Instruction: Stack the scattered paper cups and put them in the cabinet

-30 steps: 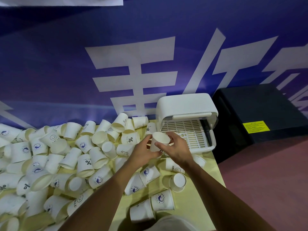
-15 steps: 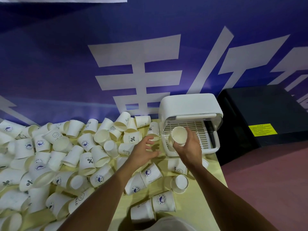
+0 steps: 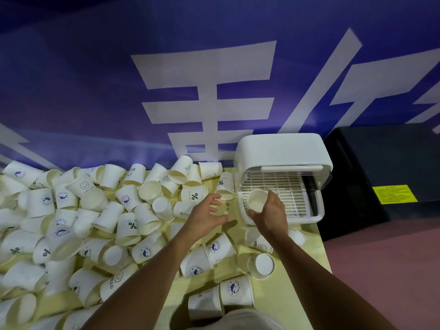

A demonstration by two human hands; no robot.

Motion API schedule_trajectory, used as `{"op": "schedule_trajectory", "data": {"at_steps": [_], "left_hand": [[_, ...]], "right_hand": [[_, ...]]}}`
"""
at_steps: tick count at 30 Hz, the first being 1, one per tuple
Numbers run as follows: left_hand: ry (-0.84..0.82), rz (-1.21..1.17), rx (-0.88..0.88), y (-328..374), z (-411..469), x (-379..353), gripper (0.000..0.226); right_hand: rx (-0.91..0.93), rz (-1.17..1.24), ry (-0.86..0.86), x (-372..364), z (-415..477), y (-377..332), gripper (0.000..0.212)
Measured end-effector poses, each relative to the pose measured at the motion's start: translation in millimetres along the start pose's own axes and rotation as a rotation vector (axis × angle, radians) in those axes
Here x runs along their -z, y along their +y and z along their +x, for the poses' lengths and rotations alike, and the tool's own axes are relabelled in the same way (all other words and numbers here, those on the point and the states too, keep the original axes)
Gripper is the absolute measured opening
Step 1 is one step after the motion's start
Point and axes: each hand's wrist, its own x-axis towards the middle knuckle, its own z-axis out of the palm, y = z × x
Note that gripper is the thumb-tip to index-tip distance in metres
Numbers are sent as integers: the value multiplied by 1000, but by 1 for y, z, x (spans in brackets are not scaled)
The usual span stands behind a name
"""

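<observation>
**Cup [image 3: 256,200] reaches the cabinet [image 3: 281,148]; left hand [image 3: 207,215] lets go**

The right hand [image 3: 269,215] now holds the cup alone, shifted toward 2 o'clock into the cabinet's open front. The left hand is off it, fingers spread, at its 9 o'clock.

Print on the yellow label [image 3: 395,193] was unreadably small. The right hand [image 3: 271,214] hid the base of the held cup [image 3: 256,200].
</observation>
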Motion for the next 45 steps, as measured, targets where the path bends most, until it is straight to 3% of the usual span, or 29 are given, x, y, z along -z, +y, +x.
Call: {"op": "schedule_trajectory", "data": {"at_steps": [5,10,26,36,45], "left_hand": [[25,-2,-36,1,-5,15,52],[71,-30,-80,-5,-28,54,30],[410,-141,-17,-128,-156,217,12],[717,-100,90,-194,-266,264,10],[933,-255,158,-253,-314,329,13]], "right_hand": [[178,19,-1,12,-13,-29,41],[328,64,-122,4,-33,-81,35],[615,-27,-398,-136,-152,-229,53],[805,-26,-596,-191,-210,-292,56],[895,-102,-720,-254,-260,-359,60]]}}
